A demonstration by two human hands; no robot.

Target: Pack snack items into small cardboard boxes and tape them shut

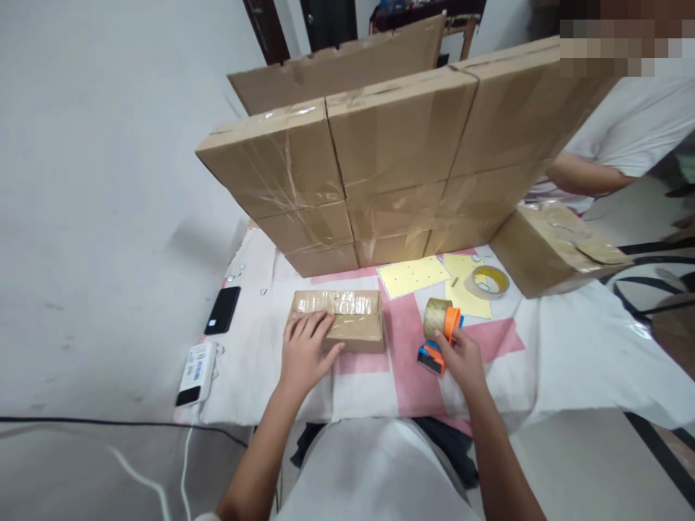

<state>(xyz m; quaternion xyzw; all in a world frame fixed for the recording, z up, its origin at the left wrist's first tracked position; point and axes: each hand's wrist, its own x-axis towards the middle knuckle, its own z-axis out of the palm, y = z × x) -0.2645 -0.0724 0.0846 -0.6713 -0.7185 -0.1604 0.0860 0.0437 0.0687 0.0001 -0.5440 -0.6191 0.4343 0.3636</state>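
Observation:
A small taped cardboard box [355, 327] lies flat on the cloth-covered table in front of me. My left hand [309, 344] rests on its left end, fingers stretched over the top and thumb along the near side. To the right of the box, my right hand [459, 354] is closed around an orange and blue tape dispenser [452, 322]. A roll of clear brownish tape [436, 317] sits in the dispenser, whose cutter end points toward me. The palm side of my right hand is hidden.
A wall of stacked cardboard boxes [396, 152] stands behind the work area. Another box [559, 250], a loose tape roll [487, 281] and yellow sheets [413, 276] are at the right. A black phone [222, 310] and white power strip [198, 369] lie left. A person [619, 137] is beyond.

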